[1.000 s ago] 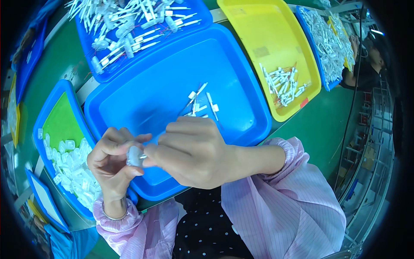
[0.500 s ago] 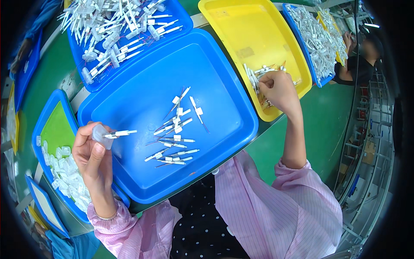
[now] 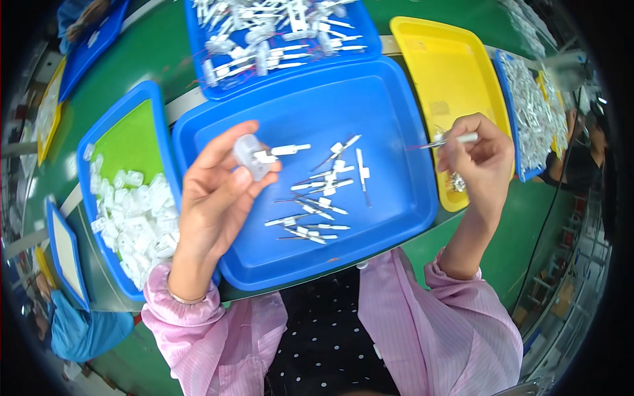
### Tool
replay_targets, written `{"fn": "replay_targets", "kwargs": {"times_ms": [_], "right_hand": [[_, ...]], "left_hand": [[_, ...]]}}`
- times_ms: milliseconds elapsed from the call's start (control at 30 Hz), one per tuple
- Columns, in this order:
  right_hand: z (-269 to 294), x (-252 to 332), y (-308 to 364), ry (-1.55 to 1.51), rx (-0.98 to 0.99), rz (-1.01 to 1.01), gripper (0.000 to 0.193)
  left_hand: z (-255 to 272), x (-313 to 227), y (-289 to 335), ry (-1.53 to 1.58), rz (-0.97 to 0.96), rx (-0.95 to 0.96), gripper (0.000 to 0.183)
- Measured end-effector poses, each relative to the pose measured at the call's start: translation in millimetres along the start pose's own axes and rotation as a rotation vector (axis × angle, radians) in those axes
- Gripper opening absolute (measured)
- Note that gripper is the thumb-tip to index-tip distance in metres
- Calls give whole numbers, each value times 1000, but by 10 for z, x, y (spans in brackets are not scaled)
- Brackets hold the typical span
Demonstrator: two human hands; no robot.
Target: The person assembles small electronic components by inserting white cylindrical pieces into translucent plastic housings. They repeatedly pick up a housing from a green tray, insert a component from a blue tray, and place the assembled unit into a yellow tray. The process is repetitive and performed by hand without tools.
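A small cap [image 3: 248, 152] of clear, cloudy plastic, with smooth, rounded sides, is held up over the left part of the big blue tray [image 3: 310, 99]. A thin white stick [image 3: 290, 150] is seen poking out of it, pointed to the right.

The cap is pinched by the left hand [image 3: 221, 188], with the thumb in front and the other fingers partly spread around it. By the right hand [image 3: 481, 148], a white wired stick [image 3: 467, 138] is gripped between thumb and fingertips, the other fingers being curled in. Its thin wires [image 3: 422, 146] are pointed left, over the edge of the big blue tray. The right hand is held above the near end of the yellow tray [image 3: 449, 59], well apart from the cap.

On the smooth floor of the big blue tray, loose wired sticks [image 3: 363, 173] are scattered, straight and skinny, each with a little white block.

To the left, shiny, see-through caps [image 3: 142, 228] are heaped in a blue tray with a green floor [image 3: 129, 135]. Past the big tray, capped sticks [image 3: 284, 39] are piled in another blue tray [image 3: 372, 41].
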State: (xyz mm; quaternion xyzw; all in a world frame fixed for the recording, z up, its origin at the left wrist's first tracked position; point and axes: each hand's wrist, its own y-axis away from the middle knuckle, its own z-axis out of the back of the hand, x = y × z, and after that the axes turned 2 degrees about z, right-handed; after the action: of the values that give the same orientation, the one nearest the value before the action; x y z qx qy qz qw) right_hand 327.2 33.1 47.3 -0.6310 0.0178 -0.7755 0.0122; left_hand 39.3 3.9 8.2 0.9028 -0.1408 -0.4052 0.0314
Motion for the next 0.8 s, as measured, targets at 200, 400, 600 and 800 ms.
{"fn": "replay_targets", "kwargs": {"times_ms": [200,400,600,800], "right_hand": [[-873,115,140,-483,266,140,13],[-1006,115,124,-499,221,56,14],[-1009,168,186,-198,138,232,14],[-1061,211,236,145,151,682,20]], "left_hand": [[111,48,18,118,-33,137,47],[86,13,53,105,-76,158,47],[64,23,63,-25,-108,82,48],[65,43,57,-136,-197,109,47]]}}
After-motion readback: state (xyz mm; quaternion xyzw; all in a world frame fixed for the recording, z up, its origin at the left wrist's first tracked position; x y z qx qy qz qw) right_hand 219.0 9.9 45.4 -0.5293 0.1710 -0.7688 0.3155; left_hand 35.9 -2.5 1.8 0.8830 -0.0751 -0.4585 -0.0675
